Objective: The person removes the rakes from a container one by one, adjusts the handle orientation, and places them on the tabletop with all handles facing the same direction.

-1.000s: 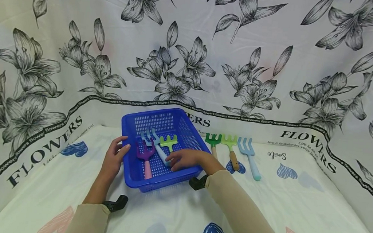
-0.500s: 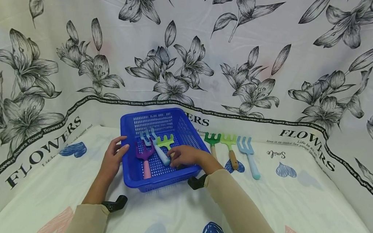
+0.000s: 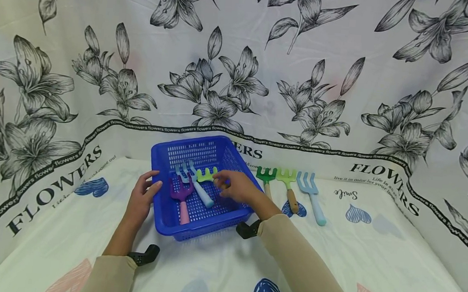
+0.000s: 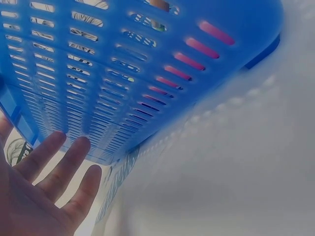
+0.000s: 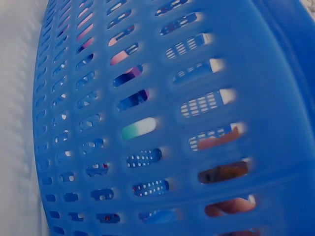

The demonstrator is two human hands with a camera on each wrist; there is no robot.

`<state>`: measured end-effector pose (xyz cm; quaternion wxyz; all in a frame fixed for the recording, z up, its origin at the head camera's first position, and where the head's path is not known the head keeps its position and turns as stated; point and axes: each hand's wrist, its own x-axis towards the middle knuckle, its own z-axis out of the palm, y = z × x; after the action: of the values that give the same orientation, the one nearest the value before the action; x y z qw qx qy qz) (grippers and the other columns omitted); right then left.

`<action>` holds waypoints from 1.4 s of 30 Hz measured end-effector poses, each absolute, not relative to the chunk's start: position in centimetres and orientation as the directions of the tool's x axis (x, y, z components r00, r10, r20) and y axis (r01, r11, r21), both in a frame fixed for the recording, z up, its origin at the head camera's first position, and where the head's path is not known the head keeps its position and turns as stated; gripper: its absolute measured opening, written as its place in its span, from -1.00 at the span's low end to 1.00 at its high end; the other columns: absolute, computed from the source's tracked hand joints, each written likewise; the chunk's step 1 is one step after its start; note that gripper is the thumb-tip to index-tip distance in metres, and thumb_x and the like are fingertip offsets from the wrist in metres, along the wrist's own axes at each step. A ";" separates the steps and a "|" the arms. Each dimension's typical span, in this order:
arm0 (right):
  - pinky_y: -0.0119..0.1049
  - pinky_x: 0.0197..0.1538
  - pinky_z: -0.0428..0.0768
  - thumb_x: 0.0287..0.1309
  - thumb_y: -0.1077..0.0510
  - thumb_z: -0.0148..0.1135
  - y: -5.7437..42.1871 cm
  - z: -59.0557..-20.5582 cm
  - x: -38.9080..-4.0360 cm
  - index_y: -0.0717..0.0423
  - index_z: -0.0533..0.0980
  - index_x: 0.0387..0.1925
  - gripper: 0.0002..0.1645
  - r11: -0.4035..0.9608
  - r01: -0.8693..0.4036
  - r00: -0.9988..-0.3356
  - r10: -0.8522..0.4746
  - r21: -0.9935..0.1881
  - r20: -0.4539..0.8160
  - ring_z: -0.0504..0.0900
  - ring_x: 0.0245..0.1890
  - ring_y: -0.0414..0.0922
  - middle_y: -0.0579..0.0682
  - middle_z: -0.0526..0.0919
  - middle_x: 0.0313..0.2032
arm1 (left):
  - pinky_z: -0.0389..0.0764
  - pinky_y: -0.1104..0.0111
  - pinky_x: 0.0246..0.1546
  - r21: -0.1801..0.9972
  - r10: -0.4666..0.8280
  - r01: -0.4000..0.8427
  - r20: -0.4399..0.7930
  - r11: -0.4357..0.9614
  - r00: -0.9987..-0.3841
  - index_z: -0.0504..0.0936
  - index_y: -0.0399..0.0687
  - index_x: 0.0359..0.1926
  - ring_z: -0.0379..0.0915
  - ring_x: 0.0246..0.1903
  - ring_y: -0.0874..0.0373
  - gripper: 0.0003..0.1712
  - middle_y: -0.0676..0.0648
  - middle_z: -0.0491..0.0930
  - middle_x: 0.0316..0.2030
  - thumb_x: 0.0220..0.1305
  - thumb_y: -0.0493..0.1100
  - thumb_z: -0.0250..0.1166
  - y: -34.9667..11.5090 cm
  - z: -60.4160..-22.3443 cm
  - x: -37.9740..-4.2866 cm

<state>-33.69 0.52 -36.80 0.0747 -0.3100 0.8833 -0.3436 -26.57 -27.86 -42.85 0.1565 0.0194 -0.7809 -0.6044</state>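
Note:
A blue plastic basket [image 3: 207, 217] with slotted walls holds several hand rakes. My left hand [image 3: 141, 196] is at its left wall; in the left wrist view the fingers [image 4: 66, 169] extend against the outside. Inside the basket, my right hand [image 3: 236, 187] pinches a light green hand rake [image 3: 206, 175], its tines pointing left and its handle mostly covered by the hand. Through the slots in the right wrist view, a brown handle [image 5: 224, 172] shows between the fingers. A light blue hand rake [image 3: 202, 193] and a purple hand rake with a pink handle [image 3: 185, 212] lie beside it.
Right of the basket, a dark green hand rake [image 3: 266, 175], a light green one with a wooden handle [image 3: 291, 198] and a blue one [image 3: 315, 203] lie in a row on the white cloth [image 3: 207, 272]. A flower-print curtain [image 3: 309, 23] stands behind.
My right hand has risen toward the back of the basket, turning the light green hand rake so that its tines point left. The left hand and the basket have stayed in place.

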 end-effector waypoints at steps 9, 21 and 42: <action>-0.27 -0.10 0.61 0.23 0.32 0.25 0.6 -36.7 -33.5 0.03 0.53 0.14 -0.56 0.572 -0.479 -0.838 -0.524 -0.666 0.152 0.60 -0.08 -0.12 -0.08 0.64 -0.08 | 0.32 -0.17 0.19 0.952 -0.215 0.147 0.208 0.269 -0.954 0.12 0.12 0.46 0.21 0.28 -0.28 -0.34 -0.30 0.18 0.37 0.45 0.12 0.05 -27.9 -43.0 -26.6; -0.27 -0.10 0.60 0.24 0.17 0.28 0.7 -36.5 -33.5 0.03 0.64 -0.03 -0.74 0.645 -0.428 -0.895 -0.399 -0.633 0.198 0.56 -0.10 -0.14 -0.07 0.61 -0.08 | 0.32 -0.15 0.20 0.952 -0.218 0.130 0.194 0.278 -0.956 0.11 0.12 0.47 0.18 0.30 -0.28 -0.32 -0.29 0.15 0.39 0.44 0.14 0.06 -27.6 -42.4 -26.3; -0.37 -0.22 0.62 0.22 0.18 0.32 1.2 -36.1 -32.8 0.15 0.66 -0.13 -0.80 0.522 -0.583 -0.784 -0.160 -0.623 0.600 0.58 -0.29 -0.16 -0.03 0.60 -0.27 | 0.32 -0.16 0.18 0.943 -0.224 0.146 0.219 0.300 -0.950 0.12 0.10 0.46 0.20 0.29 -0.30 -0.32 -0.29 0.18 0.37 0.44 0.15 0.05 -27.7 -42.7 -26.4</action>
<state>-32.82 1.18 -36.09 -0.2427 -0.2219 0.8378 -0.4358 -26.43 -27.65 -42.71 0.1566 0.0245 -0.7909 -0.5910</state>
